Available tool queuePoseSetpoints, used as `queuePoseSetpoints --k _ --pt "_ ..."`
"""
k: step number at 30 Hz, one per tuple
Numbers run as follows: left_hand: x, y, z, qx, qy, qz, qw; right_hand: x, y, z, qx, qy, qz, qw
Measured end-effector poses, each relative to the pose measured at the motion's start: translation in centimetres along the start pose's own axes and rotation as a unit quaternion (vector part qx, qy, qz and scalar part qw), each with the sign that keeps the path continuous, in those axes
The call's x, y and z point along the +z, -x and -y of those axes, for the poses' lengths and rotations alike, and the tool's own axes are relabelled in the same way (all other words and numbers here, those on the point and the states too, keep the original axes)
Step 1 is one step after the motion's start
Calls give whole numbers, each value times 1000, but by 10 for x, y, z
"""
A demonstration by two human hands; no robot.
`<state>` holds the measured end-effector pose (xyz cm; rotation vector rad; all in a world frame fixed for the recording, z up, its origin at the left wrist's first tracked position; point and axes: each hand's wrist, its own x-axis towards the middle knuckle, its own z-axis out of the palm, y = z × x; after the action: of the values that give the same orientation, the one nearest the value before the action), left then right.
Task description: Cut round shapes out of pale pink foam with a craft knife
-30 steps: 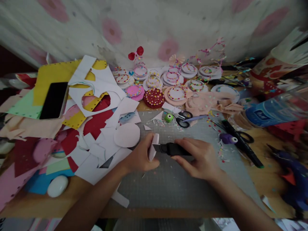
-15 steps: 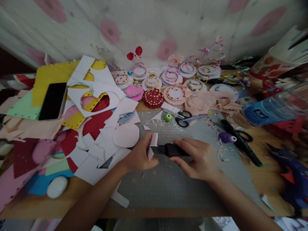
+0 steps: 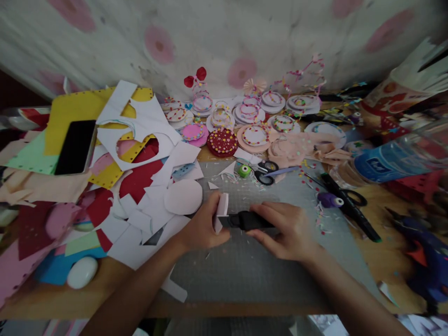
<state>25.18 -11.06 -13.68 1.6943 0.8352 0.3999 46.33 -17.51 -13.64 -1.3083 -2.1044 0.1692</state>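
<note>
Over the grey cutting mat (image 3: 252, 275), my left hand (image 3: 202, 226) is closed around a small white piece of card or foam (image 3: 221, 212), held on edge. My right hand (image 3: 285, 228) grips a long black tool (image 3: 250, 219) whose exact kind I cannot make out. Its flat, dark front end touches the right side of the white piece. Just beyond the hands lie black-handled scissors (image 3: 268, 172) and a green craft punch (image 3: 244, 171). A white paper disc (image 3: 183, 197) rests beside my left hand.
Paper scraps (image 3: 136, 210) and a phone (image 3: 76, 147) cover the left side. Several small beaded disc models (image 3: 223, 142) line the wall. To the right are a purple punch (image 3: 330, 200), a black marker (image 3: 350, 207), a plastic bottle (image 3: 383, 163) and a blue glue gun (image 3: 429, 256).
The black tool and my right hand have shifted very slightly, the tool's end still against the white piece. My left hand keeps its hold; nothing else has visibly moved.
</note>
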Motion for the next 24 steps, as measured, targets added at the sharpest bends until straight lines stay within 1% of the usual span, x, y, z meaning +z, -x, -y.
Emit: queuePoseSetpoints --k 3,7,9,11,12,13,15,17,19,22,24 --pt "0 -1 2 -12 -2 -10 1000 0 0 2 15 22 -11 1000" --pt "0 0 2 -23 -3 -8 1000 1 0 2 34 45 -23 998" --pt "0 2 -1 -26 -7 10 1000 2 0 -4 83 71 -41 993" --pt "1 4 -3 -33 -1 38 999 1 0 -11 151 107 -70 980" --pt "1 4 -4 -38 7 42 998 0 0 -15 173 114 -83 975" --pt "2 5 -4 -45 18 36 998 -1 0 -16 176 110 -89 974" --pt "2 4 -3 -67 50 11 996 -1 0 -15 135 75 -81 985" --pt "3 2 -1 -85 81 -13 993 -1 0 -9 71 41 -51 995" --pt "3 0 1 -81 94 -31 992 0 -1 -2 25 36 -25 999" --pt "3 -2 2 -58 82 -44 994 3 0 4 -2 47 -13 999" --pt "3 -1 1 -59 89 -30 994 4 0 3 4 47 -13 999"
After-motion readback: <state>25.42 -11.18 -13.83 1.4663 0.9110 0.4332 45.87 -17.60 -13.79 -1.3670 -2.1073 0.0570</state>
